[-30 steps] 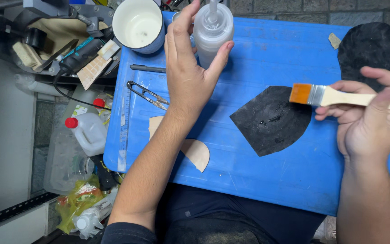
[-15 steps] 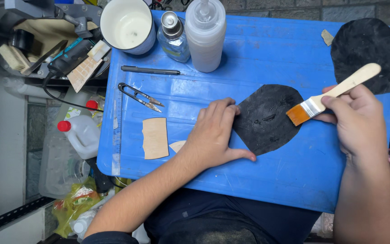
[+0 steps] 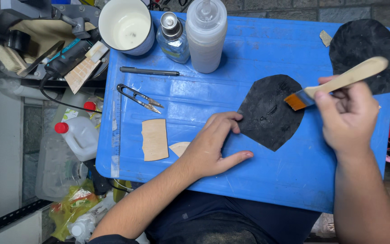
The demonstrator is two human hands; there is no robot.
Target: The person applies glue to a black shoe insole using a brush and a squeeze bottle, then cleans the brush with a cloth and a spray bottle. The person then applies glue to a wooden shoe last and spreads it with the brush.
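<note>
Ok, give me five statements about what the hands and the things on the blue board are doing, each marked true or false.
1. The right hand holds a wooden-handled brush. True.
2. The brush's bristles are over the black leather piece. True.
3. The left hand grips the squeeze bottle. False: it lies flat on the blue board, fingers at the black piece's edge.
4. The thread snips lie on the black piece. False: they lie on the board, left of it.
5. The white cup stands at the board's far left corner. True.
</note>
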